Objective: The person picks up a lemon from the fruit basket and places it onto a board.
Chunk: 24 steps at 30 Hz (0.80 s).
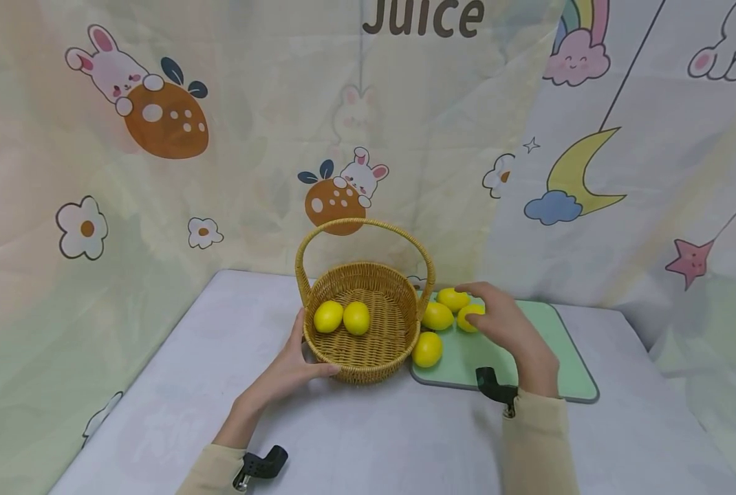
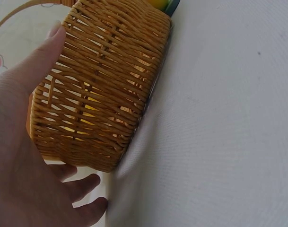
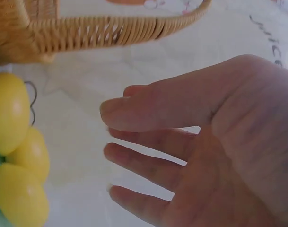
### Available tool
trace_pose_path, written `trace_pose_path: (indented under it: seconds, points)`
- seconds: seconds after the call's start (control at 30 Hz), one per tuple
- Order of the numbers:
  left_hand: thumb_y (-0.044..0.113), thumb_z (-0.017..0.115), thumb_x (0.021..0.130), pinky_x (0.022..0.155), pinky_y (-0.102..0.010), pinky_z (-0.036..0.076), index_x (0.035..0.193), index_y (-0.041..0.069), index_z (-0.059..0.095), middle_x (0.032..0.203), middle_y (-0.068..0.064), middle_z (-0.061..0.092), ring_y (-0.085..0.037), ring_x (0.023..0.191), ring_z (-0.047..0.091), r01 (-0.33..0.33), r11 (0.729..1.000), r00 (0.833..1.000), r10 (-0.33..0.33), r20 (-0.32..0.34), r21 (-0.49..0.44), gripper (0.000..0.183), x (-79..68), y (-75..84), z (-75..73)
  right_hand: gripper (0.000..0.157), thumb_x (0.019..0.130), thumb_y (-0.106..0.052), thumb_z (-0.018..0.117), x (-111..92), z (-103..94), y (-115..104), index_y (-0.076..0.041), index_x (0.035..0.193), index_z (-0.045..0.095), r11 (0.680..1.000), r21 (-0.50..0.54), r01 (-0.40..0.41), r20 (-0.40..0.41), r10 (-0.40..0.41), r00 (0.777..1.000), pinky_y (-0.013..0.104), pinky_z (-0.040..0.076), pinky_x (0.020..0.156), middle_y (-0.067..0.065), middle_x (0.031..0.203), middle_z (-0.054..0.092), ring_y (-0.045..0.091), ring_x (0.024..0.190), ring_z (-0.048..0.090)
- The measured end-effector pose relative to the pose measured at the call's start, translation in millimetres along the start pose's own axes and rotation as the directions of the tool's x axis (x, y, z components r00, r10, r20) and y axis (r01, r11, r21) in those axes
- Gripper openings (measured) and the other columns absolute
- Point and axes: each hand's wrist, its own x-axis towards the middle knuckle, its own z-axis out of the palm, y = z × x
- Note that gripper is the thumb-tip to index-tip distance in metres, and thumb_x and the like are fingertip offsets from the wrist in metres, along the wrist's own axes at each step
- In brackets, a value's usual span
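A round wicker basket (image 1: 355,368) with a tall hoop handle stands on the table, two lemons (image 1: 357,318) inside at its left. My left hand (image 1: 290,361) holds the basket's left side; its thumb lies along the front by the rim, its other fingers around the far left. In the left wrist view the thumb (image 2: 44,54) reaches the woven wall (image 2: 96,85). My right hand (image 1: 504,323) hovers over several lemons (image 1: 437,316) right of the basket. Its fingers (image 3: 148,163) are loosely bent and apart from the thumb, with nothing between them.
Under the loose lemons lies a pale green cutting board (image 1: 541,344) with a grey edge, its left side close against the basket. The white-covered table (image 1: 368,440) ends at a printed cloth backdrop (image 1: 250,137) right behind the basket.
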Motion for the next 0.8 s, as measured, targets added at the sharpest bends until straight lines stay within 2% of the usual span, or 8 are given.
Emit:
trace_pose_path:
  seconds: [0.23, 0.33, 0.47, 0.57, 0.67, 0.8]
  points:
    - [0.052, 0.086, 0.071, 0.121, -0.064, 0.008, 0.157, 0.034, -0.017, 0.169, -0.004, -0.004, -0.030, 0.156, 0.003, 0.004, 1.000, 1.000, -0.004, -0.002, 0.003, 0.136, -0.3, -1.4, -0.3, 0.045, 0.090, 0.000, 0.060, 0.4, 13.5, -35.5, -0.004, 0.135, 0.059, 0.993, 0.016, 0.116, 0.040, -0.117, 0.992, 0.060, 0.044, 0.105, 0.016, 0.139, 0.058, 0.040, 0.129, 0.052]
    - [0.053, 0.086, 0.070, 0.121, -0.064, 0.008, 0.157, 0.035, -0.016, 0.169, -0.005, -0.002, -0.031, 0.156, 0.005, 0.005, 1.000, 1.000, -0.005, -0.003, 0.004, 0.135, -0.1, -1.9, -0.4, 0.042, 0.090, 0.000, 0.060, 0.9, 19.8, -47.1, -0.002, 0.132, 0.061, 0.987, -0.015, 0.163, 0.053, -0.162, 0.985, 0.057, 0.048, 0.101, 0.017, 0.136, 0.060, 0.040, 0.122, 0.056]
    - [0.053, 0.086, 0.071, 0.122, -0.064, 0.008, 0.156, 0.039, -0.017, 0.169, -0.004, -0.003, -0.030, 0.156, 0.004, 0.002, 1.000, 1.000, -0.002, -0.002, 0.000, 0.134, -0.1, -2.3, -0.5, 0.042, 0.092, -0.004, 0.061, -0.2, 24.7, -58.3, -0.004, 0.134, 0.060, 0.985, -0.071, 0.156, 0.069, -0.151, 0.986, 0.052, 0.052, 0.096, 0.015, 0.135, 0.061, 0.038, 0.116, 0.061]
    - [0.054, 0.086, 0.070, 0.122, -0.063, 0.008, 0.155, 0.040, -0.017, 0.169, -0.003, -0.004, -0.030, 0.156, 0.002, 0.005, 1.000, 1.000, -0.005, -0.003, -0.001, 0.134, -0.3, -1.8, -0.6, 0.043, 0.092, -0.007, 0.063, -1.3, 26.9, -65.2, -0.006, 0.134, 0.060, 0.987, -0.075, 0.142, 0.080, -0.136, 0.988, 0.049, 0.053, 0.094, 0.013, 0.133, 0.063, 0.035, 0.114, 0.062]
    - [0.054, 0.086, 0.070, 0.121, -0.063, 0.008, 0.156, 0.038, -0.017, 0.169, -0.004, -0.005, -0.030, 0.156, 0.001, 0.008, 1.000, 1.000, -0.008, -0.003, 0.000, 0.135, -0.3, -0.5, -0.7, 0.044, 0.091, -0.008, 0.065, -0.6, 30.6, -71.6, -0.006, 0.135, 0.059, 0.985, -0.058, 0.162, 0.095, -0.156, 0.983, 0.046, 0.054, 0.093, 0.011, 0.132, 0.063, 0.033, 0.112, 0.062]
    - [0.053, 0.086, 0.070, 0.122, -0.063, 0.008, 0.156, 0.039, -0.018, 0.169, -0.004, -0.006, -0.030, 0.156, 0.000, 0.010, 1.000, 1.000, -0.010, 0.000, -0.003, 0.135, -0.2, 1.1, -0.8, 0.047, 0.091, -0.009, 0.067, 3.5, 39.9, -77.8, -0.007, 0.137, 0.058, 0.978, -0.030, 0.205, 0.101, -0.201, 0.974, 0.047, 0.053, 0.097, 0.010, 0.136, 0.062, 0.030, 0.117, 0.061]
